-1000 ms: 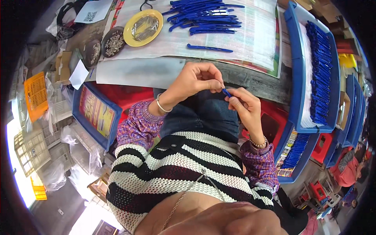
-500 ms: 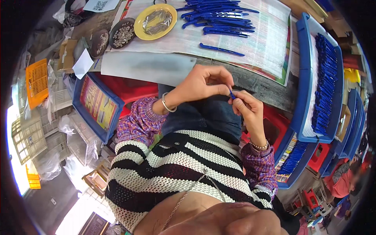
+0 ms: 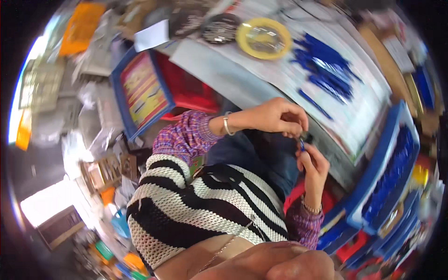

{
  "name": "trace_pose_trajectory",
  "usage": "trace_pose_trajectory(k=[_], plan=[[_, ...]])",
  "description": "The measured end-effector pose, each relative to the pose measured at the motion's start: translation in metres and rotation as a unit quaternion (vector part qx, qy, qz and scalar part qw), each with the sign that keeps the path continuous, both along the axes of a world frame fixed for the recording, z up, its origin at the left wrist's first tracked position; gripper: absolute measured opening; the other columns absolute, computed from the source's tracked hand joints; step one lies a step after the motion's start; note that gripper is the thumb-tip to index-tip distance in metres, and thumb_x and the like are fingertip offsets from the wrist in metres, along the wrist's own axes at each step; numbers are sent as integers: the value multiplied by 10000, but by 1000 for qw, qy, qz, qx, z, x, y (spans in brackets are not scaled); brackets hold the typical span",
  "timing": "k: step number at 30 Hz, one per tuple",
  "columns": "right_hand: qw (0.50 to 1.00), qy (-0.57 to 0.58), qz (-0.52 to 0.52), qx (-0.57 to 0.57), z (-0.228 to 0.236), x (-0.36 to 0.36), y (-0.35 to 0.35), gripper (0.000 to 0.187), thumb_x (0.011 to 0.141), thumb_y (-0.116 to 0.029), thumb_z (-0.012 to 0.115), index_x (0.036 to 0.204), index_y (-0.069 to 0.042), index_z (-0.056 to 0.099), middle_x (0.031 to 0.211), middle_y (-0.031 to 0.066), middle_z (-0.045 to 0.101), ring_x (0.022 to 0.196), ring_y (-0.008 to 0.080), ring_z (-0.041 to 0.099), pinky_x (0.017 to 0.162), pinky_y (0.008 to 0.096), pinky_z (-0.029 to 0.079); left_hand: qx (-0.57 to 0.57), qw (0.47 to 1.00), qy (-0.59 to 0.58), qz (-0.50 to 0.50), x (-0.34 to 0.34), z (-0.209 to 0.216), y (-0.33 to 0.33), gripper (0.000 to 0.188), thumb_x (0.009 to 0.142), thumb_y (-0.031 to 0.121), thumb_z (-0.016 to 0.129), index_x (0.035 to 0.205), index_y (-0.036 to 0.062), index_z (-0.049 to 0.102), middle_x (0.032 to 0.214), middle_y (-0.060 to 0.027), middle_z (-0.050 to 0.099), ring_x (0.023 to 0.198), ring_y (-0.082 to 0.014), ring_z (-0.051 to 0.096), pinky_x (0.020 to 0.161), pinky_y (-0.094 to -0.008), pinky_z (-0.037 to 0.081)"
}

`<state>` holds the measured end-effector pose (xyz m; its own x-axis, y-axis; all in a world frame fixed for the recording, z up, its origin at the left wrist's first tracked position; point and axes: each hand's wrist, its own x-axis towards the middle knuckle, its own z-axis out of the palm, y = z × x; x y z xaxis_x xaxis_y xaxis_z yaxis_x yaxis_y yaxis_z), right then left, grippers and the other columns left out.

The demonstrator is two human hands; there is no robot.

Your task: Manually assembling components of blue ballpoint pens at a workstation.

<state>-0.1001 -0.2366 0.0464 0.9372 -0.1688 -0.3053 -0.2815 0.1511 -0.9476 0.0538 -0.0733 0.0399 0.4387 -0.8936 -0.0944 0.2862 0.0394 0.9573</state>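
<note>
Blurred orange crate (image 3: pixel 81 29) sits upper left, pale crates (image 3: pixel 41 84) below it, white paper (image 3: pixel 151 36) to its right, red stool (image 3: pixel 182 84) lower.

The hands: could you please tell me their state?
Left hand: fingertips at the blue piece; blur hides whether it grips.
Right hand: closed, holding the blue piece.

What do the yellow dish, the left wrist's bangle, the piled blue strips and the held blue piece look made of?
Yellow dish: probably plastic, evenly coloured with a smooth rim.
Bangle: likely polished metal, pale and shiny.
Piled blue strips: glossy, bright highlights; plastic or coated metal, unclear.
Held blue piece: too small and blurred to tell.
</note>
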Motion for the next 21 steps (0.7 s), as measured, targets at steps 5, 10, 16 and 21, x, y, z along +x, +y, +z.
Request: trace_pose_trajectory(k=[5, 10, 16, 21], plan=[[999, -14, 26, 18, -5, 5, 7, 183, 871, -18, 540, 1015, 64, 619, 836, 61, 589, 599, 75, 493, 520, 193, 368, 80, 963, -165, 196, 58, 18, 76, 154, 824, 98, 635, 967, 41, 636, 809, -27, 656, 709, -82, 608, 643, -231, 502], [997, 5, 64, 40, -5, 19, 20, 165, 871, -11, 559, 1009, 53, 625, 866, 56, 586, 623, 78, 501, 543, 191, 390, 294, 755, -427, 402, 153, 4, 204, 225, 789, 88, 663, 1011, 55, 646, 879, -35, 675, 751, -94, 627, 717, -228, 495], [994, 21, 106, 26, -3, 30, 34, 204, 876, -66, 562, 1035, 47, 621, 830, 53, 587, 608, 81, 510, 529, 200, 372, 391, 674, -489, 392, 206, -25, 246, 242, 712, 148, 680, 952, 120, 686, 836, -66, 660, 771, -185, 641, 718, -312, 510], [993, 40, 110, -9, 1, 35, 37, 203, 868, -62, 568, 1024, 57, 620, 842, 52, 586, 624, 78, 511, 545, 198, 374, 405, 586, -584, 390, 216, -43, 224, 181, 774, 168, 632, 937, 103, 675, 851, -113, 647, 810, -274, 631, 719, -352, 496]])
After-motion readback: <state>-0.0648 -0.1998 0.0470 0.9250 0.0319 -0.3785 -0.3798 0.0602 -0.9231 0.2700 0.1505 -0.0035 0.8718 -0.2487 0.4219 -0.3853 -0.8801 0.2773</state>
